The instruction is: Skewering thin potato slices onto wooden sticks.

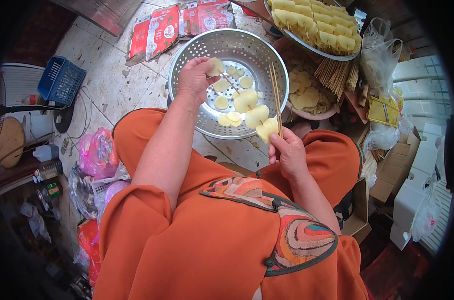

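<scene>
My left hand (197, 79) pinches a thin pale-yellow slice (214, 67), probably potato, at the far tip of a bamboo skewer (230, 81). Three more slices (245, 100) are threaded along that skewer towards my right hand (289, 149). My right hand grips its near end, with the last slice (267, 130) close to the thumb. Some bare bamboo skewers (275, 93) stick up from the same hand. Below both hands stands a perforated metal colander (182, 108), with several loose slices (221, 102) on its bottom.
At the upper right, a metal basin (309, 48) holds many filled skewers (330, 28). Under it are a pinkish tub (317, 115) of slices and peelings and bundled bamboo sticks (330, 77). A yellow slicer (382, 111) is farther right. Flattened red cardboard (163, 30), a blue basket (62, 80) and plastic bags (98, 153) lie left.
</scene>
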Demonstrator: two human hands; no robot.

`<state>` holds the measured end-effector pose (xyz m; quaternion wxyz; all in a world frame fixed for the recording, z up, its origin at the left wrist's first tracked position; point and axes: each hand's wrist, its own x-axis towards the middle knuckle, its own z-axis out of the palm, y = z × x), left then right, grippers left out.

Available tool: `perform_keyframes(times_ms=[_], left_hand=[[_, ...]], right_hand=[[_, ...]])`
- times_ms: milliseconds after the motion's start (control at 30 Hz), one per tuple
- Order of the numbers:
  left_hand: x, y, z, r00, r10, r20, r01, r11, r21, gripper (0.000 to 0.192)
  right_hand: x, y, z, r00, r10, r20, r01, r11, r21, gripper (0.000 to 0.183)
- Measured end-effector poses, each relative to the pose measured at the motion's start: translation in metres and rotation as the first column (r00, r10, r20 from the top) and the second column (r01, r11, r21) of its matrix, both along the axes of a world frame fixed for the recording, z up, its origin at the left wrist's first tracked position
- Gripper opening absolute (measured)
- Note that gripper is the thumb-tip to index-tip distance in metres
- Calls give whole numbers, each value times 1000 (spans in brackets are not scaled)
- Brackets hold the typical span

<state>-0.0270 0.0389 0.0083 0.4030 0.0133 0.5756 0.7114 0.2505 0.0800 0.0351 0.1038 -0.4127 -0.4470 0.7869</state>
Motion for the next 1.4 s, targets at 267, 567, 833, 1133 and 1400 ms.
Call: perform_keyframes(times_ms=[267,567,833,1133,1400], left_hand=[[1,-1,11,965,-130,-230,108,988,-108,15],[7,1,21,876,-277,-394,207,955,-211,12],[10,2,19,912,-255,-322,197,959,-202,12],[-2,-3,8,986,-131,103,132,991,-4,20],[6,-3,16,921,-372,114,387,907,-166,25]], right_hand=[[1,2,-2,1000,-7,-6,7,1000,-1,14],[4,7,0,1000,-20,6,20,1000,5,12],[4,6,2,1000,-2,2,2,1000,15,12],[4,6,4,999,44,2,-44,999,4,14],[6,5,1,1000,20,12,-20,1000,6,15]])
